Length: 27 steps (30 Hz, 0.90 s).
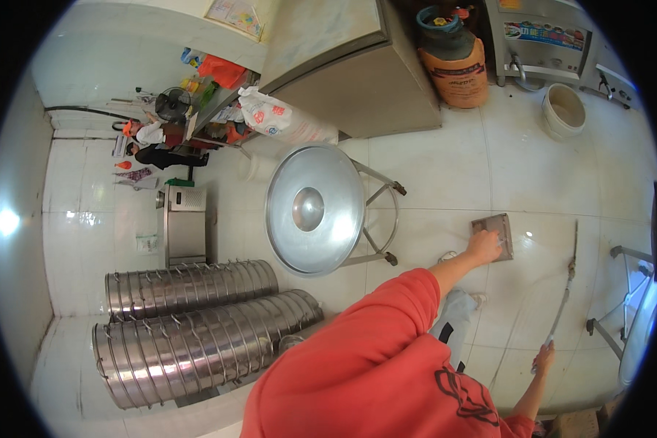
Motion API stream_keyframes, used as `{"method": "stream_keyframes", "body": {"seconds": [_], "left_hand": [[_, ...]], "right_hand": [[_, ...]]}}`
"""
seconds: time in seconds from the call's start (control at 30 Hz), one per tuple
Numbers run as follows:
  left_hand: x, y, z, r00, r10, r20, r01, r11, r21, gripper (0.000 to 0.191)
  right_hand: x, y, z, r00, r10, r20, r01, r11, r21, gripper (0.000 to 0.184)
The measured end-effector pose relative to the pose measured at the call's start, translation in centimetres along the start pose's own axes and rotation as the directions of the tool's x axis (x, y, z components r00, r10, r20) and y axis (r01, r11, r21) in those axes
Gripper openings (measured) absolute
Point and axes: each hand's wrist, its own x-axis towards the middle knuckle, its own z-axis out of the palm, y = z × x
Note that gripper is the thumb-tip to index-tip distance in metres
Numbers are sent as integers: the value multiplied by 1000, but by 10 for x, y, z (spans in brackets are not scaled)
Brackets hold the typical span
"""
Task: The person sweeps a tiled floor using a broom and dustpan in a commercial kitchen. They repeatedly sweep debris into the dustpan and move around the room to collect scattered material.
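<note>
My left hand [484, 246] is closed on a flat, brown, rectangular pan [501, 222] that looks like a dustpan, low over the tiled floor or resting on it. My fingers cover the point of grip. Farther right, my right hand [545, 356] grips the end of a long grey pole [558, 315] of a broom-like tool. A narrow dark head [575, 241] at the tool's far end is seen edge-on, so its exact kind is unclear. One of my shoes [448, 256] stands just beside the pan, and my jeans [451, 317] show behind my left arm.
A round metal-topped stand [334, 241] on castors is near my left arm. Tall stacks of steel steamer drums [191, 339] rise behind it. A gas cylinder [453, 44], a white bucket [564, 112], a steel cabinet [356, 87] and a wheeled frame [629, 295] surround the floor. Two people [164, 145] stand farther off.
</note>
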Motion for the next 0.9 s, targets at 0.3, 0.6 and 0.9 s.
{"method": "stream_keyframes", "body": {"seconds": [0.3, 0.6, 0.9], "left_hand": [[15, -8, 6, 999, 1, -35, 0, 999, 54, 35], [8, -12, 1, 999, 9, -40, -3, 987, 164, 39], [-19, -16, -31, 976, -169, -141, 181, 980, 81, 34]], "right_hand": [[-133, 22, 73, 989, -76, 130, 91, 989, -117, 50], [-195, -19, 48, 973, -36, 229, 51, 997, -62, 48], [-44, -44, 29, 965, -242, -99, 234, 969, -80, 43]]}}
